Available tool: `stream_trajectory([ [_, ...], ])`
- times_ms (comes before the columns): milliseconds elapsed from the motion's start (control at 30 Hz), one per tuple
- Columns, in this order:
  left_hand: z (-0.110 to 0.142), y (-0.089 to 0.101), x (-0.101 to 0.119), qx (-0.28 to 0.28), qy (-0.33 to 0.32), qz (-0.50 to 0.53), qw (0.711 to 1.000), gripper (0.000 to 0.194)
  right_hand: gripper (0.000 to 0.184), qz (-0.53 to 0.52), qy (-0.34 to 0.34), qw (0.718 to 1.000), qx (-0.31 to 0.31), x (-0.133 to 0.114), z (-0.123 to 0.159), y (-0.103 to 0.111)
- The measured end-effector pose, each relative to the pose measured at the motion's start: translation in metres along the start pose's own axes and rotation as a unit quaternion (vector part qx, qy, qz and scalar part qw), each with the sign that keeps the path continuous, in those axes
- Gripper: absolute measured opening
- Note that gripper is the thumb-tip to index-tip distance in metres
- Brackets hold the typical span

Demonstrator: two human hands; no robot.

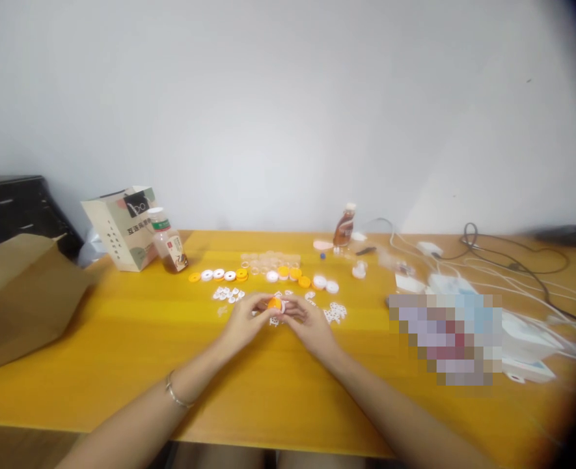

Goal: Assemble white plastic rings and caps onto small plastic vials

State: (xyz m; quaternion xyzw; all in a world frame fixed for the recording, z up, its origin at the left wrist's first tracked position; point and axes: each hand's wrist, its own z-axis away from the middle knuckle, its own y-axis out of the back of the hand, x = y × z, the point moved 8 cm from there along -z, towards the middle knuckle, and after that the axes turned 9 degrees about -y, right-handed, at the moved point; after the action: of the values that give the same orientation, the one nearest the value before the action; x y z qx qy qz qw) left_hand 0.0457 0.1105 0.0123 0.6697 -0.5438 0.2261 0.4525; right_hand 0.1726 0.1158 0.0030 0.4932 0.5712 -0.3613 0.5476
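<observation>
Between my two hands, just above the middle of the table, is a small round orange-and-white plastic piece [274,304]. My left hand [249,317] pinches it from the left, and the fingers of my right hand [308,320] close on its right side. Beyond them runs a row of orange and white plastic discs [230,275], some stacked, with clear round pieces [267,262] behind. Small white parts lie in a pile [228,295] left of my hands and in another pile [335,312] to the right. A few more white bits are partly hidden by my fingers.
On the left stand a brown paper bag [24,299], a printed carton bag [122,228] and a drink bottle [168,241]. A cola-coloured bottle [345,226] stands at the back. White and black cables [507,264] and a blurred-out flat object [444,339] cover the right side.
</observation>
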Motion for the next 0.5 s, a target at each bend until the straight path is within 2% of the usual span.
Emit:
stream_trajectory([
  [167, 0.003, 0.000, 0.001, 0.006, -0.008, -0.022, 1.000, 0.026, 0.037, -0.055, -0.041, 0.998, -0.010, 0.007, 0.001, -0.002],
  [333, 0.004, 0.000, 0.010, -0.003, -0.026, -0.073, 0.997, 0.024, 0.026, -0.057, -0.075, 0.995, -0.021, 0.007, 0.003, -0.004],
  [500, 0.005, -0.001, 0.004, 0.014, -0.010, -0.037, 0.999, 0.023, 0.022, -0.058, -0.062, 0.996, -0.012, 0.006, 0.002, -0.004],
])
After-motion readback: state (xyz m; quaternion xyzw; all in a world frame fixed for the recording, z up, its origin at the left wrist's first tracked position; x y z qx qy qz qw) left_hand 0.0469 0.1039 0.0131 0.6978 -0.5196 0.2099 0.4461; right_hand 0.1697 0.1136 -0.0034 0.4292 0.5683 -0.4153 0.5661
